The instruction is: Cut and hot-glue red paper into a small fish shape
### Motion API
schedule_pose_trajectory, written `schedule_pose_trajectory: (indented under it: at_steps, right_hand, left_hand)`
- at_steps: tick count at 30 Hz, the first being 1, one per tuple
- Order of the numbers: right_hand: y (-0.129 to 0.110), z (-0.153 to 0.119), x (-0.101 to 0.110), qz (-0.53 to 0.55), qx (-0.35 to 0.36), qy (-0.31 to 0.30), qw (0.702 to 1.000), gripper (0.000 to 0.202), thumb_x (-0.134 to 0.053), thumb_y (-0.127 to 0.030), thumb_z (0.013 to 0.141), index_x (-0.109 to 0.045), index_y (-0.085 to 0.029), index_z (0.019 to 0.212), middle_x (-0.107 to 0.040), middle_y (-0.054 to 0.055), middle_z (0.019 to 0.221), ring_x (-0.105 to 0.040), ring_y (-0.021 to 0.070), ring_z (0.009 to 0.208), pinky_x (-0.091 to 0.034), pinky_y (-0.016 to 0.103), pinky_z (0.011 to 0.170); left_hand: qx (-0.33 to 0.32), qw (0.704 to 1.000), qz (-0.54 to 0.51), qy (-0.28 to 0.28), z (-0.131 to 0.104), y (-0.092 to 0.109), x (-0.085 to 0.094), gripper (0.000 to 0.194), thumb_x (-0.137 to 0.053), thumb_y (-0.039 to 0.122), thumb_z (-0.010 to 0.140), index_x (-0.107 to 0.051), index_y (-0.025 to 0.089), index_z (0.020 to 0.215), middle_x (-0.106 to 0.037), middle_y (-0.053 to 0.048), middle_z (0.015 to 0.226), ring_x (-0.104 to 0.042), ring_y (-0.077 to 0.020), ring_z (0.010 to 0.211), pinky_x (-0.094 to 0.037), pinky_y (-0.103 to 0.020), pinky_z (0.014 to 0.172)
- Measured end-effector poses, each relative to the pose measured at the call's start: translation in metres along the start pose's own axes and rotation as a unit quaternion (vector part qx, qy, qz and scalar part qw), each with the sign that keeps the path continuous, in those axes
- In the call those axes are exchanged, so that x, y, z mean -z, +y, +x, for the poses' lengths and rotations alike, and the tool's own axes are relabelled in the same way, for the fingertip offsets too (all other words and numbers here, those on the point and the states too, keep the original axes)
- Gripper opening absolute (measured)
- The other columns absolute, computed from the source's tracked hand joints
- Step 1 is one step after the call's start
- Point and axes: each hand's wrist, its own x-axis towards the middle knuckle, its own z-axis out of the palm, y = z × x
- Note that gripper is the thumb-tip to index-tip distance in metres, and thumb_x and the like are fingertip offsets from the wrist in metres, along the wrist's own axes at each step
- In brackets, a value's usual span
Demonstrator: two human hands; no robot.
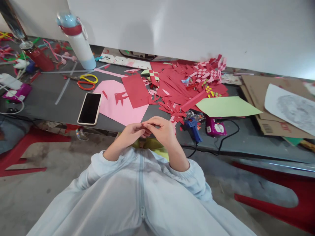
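My left hand (133, 134) and my right hand (161, 129) meet at the table's front edge, fingertips pinched together. Whatever lies between the fingers is hidden or too small to make out. Just beyond them is a sheet of pink paper (110, 105), with a red paper rectangle (135, 87) overlapping its right side and a small cut red piece (120, 97) on it. A heap of red paper strips and scraps (172, 82) spreads to the right. Left of the pink sheet lies a phone (90, 108), and behind it scissors (87, 82) with yellow and red handles.
A blue glue gun (193, 129) and a purple box (215, 126) with a black cable sit at the right front. Pale green paper (228, 106) and cardboard (256, 98) lie farther right. A white bottle (80, 46) stands at the back left. Red chairs (31, 141) flank the table.
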Motion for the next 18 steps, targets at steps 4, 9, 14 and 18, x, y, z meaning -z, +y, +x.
schedule_pose_trajectory:
  at_steps: [4,9,14,18]
  right_hand:
    - [-0.002,-0.015,-0.005,-0.039,0.025,0.023,0.999,0.014,-0.069,-0.02,0.083,-0.082,-0.024,0.084,-0.072,0.004,0.081,-0.066,0.0168,0.077,-0.053,0.031,0.074]
    - [0.0,-0.037,-0.007,-0.098,0.073,0.043,0.992,0.019,-0.067,-0.018,0.086,-0.083,-0.025,0.093,-0.07,0.005,0.083,-0.064,0.0175,0.081,-0.052,0.032,0.076]
    - [0.006,-0.062,-0.007,-0.137,0.095,0.014,0.986,0.026,-0.06,-0.017,0.09,-0.081,-0.026,0.104,-0.067,0.006,0.085,-0.062,0.018,0.08,-0.051,0.032,0.073]
    - [0.01,-0.078,-0.008,-0.184,0.114,0.008,0.976,0.028,-0.058,-0.017,0.091,-0.08,-0.024,0.107,-0.066,0.007,0.085,-0.061,0.0195,0.079,-0.05,0.033,0.071]
  left_hand:
    - [0.023,0.999,-0.047,0.007,-0.015,0.002,-0.003,0.024,-0.069,0.034,0.079,-0.073,0.013,0.09,-0.076,-0.008,0.084,-0.072,-0.0175,0.08,-0.056,-0.029,0.078]
    - [0.036,0.996,-0.073,0.02,-0.037,0.002,-0.015,0.023,-0.071,0.032,0.077,-0.073,0.013,0.09,-0.076,-0.007,0.083,-0.072,-0.0165,0.081,-0.056,-0.028,0.08]
    - [0.042,0.996,-0.075,0.034,-0.054,-0.009,-0.026,0.015,-0.069,0.021,0.077,-0.074,0.014,0.089,-0.076,-0.006,0.086,-0.071,-0.0137,0.079,-0.055,-0.026,0.079]
    - [0.052,0.995,-0.077,0.036,-0.064,-0.018,-0.031,0.013,-0.071,0.018,0.075,-0.075,0.013,0.087,-0.076,-0.007,0.084,-0.07,-0.0146,0.077,-0.054,-0.026,0.074]
